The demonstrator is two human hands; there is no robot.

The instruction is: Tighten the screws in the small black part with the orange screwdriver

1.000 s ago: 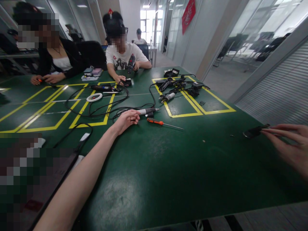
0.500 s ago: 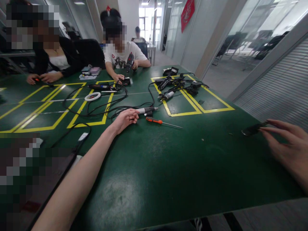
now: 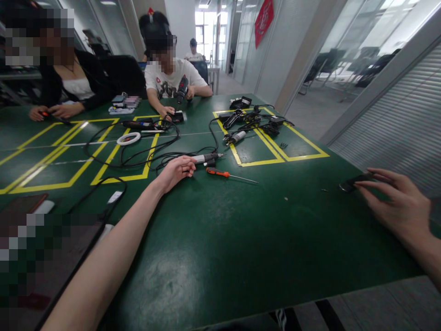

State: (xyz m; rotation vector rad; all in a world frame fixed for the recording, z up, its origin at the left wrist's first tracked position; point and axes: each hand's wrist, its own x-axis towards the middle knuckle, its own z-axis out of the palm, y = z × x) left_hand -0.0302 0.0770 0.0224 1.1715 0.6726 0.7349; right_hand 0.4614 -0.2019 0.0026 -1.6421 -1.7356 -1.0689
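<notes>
My left hand (image 3: 177, 174) rests on the green table (image 3: 220, 248) with its fingers curled. It is right against a grey pen-shaped power tool (image 3: 203, 158) with a metal tip; whether the fingers grip the tool is hidden. Just right of that hand lies a screwdriver (image 3: 217, 172) with an orange and black handle, its thin shaft pointing right. At the table's right side, my right hand (image 3: 401, 195) pinches a small flat black piece (image 3: 351, 183) between thumb and fingers, near the tabletop. A tiny dark bit (image 3: 324, 190) lies left of the piece.
Black cables and dark tools (image 3: 237, 118) lie across yellow-taped areas. A white ring (image 3: 128, 138) sits among cable loops. Opposite, a co-worker holds a drill-like tool (image 3: 182, 89) above a black box (image 3: 178, 116); another person sits at left. Beside my left forearm is a dark, partly blurred device (image 3: 79, 243).
My right hand has moved left relative to the table, with the black piece still in its fingers. The view has shifted slightly. My left hand stays beside the grey tool.
</notes>
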